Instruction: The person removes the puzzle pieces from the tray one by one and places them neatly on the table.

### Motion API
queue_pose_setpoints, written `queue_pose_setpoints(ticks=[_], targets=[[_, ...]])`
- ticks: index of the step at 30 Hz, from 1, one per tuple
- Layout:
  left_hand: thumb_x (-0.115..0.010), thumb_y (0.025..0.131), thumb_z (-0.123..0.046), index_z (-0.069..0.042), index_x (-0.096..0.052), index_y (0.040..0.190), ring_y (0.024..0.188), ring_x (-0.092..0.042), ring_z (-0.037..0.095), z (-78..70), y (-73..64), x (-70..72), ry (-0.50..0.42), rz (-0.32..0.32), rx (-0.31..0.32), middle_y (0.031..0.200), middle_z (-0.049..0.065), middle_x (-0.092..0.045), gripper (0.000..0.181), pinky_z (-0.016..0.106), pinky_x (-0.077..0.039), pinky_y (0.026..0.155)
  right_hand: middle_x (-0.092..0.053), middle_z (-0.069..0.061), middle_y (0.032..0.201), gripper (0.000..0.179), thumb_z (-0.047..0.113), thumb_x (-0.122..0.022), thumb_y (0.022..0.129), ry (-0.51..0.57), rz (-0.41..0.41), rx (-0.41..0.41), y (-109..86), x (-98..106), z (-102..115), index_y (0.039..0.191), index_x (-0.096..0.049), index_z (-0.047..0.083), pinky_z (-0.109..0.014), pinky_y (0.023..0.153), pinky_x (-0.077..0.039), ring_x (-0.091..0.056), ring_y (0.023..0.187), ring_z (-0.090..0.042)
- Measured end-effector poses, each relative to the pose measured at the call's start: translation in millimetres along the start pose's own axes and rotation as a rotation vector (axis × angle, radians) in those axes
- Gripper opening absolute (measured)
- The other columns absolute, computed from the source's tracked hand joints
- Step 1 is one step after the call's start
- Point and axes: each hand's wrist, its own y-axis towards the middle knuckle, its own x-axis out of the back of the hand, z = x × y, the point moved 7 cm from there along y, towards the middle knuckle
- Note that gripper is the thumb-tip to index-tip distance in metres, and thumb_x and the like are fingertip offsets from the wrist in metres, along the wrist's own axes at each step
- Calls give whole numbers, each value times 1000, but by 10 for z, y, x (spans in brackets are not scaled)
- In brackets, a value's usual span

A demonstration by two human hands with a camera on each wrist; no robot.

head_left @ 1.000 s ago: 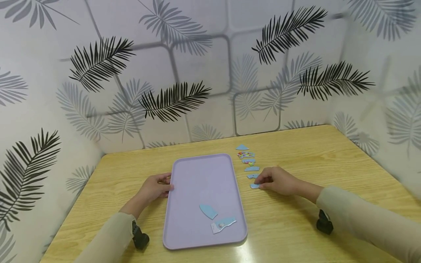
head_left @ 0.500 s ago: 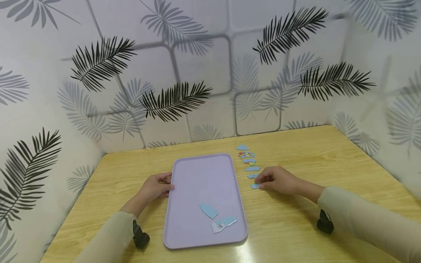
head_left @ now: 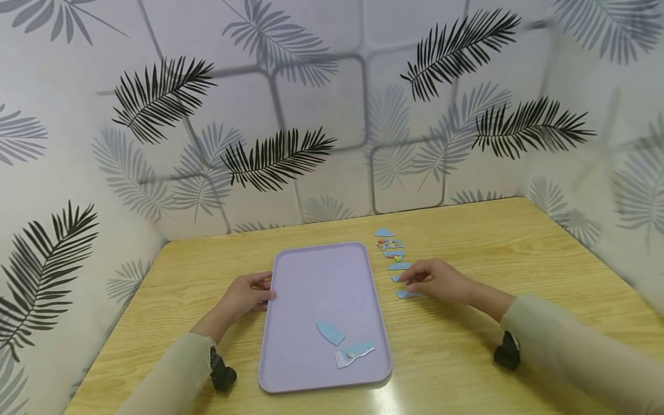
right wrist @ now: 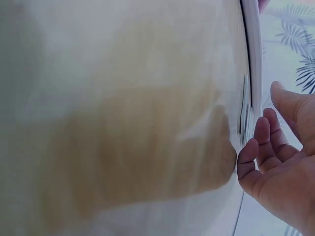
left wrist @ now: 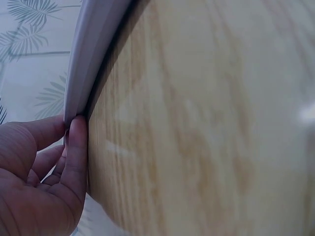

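A lilac tray (head_left: 319,276) lies on the table, and my left hand (head_left: 248,295) holds its left edge, thumb at the rim (left wrist: 81,64) in the left wrist view. Right of the tray, several flat light-blue pieces run in a column, like puzzle pieces. My right hand (head_left: 440,281) hovers over the near end, fingers loosely bent and thumb apart, nothing between them in the right wrist view. Below its fingertips lies the nearest blue piece (head_left: 404,294); the fingers partly hide the piece above it (head_left: 395,279). Two pieces lie in the tray: a pointed blue one (head_left: 330,333) and a blue-and-white one (head_left: 358,350).
Farther up the column are a plain blue strip (head_left: 398,266), a multicoloured piece (head_left: 389,244) and a blue triangular piece (head_left: 384,232). The wood-grain table (head_left: 482,242) meets leaf-patterned walls (head_left: 321,115) at the back and sides.
My right hand has let go of the nearest blue piece and shifted slightly up and away, showing more of it. The left hand and the tray stay in place.
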Motion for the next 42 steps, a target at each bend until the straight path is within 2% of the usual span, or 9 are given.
queue_pose_setpoints(ticks=[4, 9, 12, 23, 28, 33, 42], targets=[[-69, 88, 1, -1, -48, 142, 79, -59, 14, -1, -5, -5, -5, 2, 2, 110, 14, -57, 58, 29, -56, 68, -69, -9, 103, 24, 11, -72, 89, 30, -6, -11, -13, -66, 81, 109, -71, 0, -30, 77, -51, -59, 91, -20], [-69, 89, 1, -1, -47, 142, 80, -60, 14, -8, -6, 0, -4, 0, -3, 110, 14, -56, 58, 29, -56, 69, -68, -12, 104, 25, 11, -71, 90, 28, -13, 31, -23, -129, 254, 112, -70, -1, -29, 75, -51, -59, 91, -21], [-68, 89, 1, -1, -48, 142, 80, -60, 15, -10, -6, 10, -2, -3, -3, 110, 14, -56, 57, 29, -57, 69, -67, -15, 106, 25, 9, -71, 89, 67, -5, 50, -19, -186, 347, 111, -69, -2, -29, 75, -52, -59, 92, -22], [-69, 89, 1, -1, -49, 142, 79, -60, 15, 6, -6, 17, -13, -8, 4, 109, 14, -56, 57, 29, -57, 68, -66, -16, 99, 26, 6, -74, 85, 168, 22, 74, 27, -550, 671, 109, -69, -5, -27, 73, -53, -60, 86, -18], [-68, 89, 1, -1, -48, 142, 80, -60, 15, 14, 6, 15, -6, -8, 0, 110, 14, -56, 57, 29, -57, 68, -65, -13, 93, 29, 8, -76, 84, 153, 22, 80, 59, -726, 807, 109, -69, -3, -26, 72, -51, -59, 82, -15], [-68, 89, 2, 0, -48, 142, 81, -60, 15, 16, 4, 10, -11, -3, -4, 110, 14, -56, 57, 29, -57, 69, -64, -12, 94, 29, 8, -77, 83, 167, 52, 67, 109, -899, 885, 109, -70, -2, -26, 73, -51, -58, 82, -14], [-68, 89, 1, 0, -48, 142, 80, -60, 15, 19, 15, 11, -10, -2, -18, 110, 15, -56, 57, 29, -57, 68, -62, -1, 94, 33, 12, -80, 81, 121, 122, 17, 197, -1166, 906, 111, -69, 5, -26, 78, -51, -57, 88, -16]])
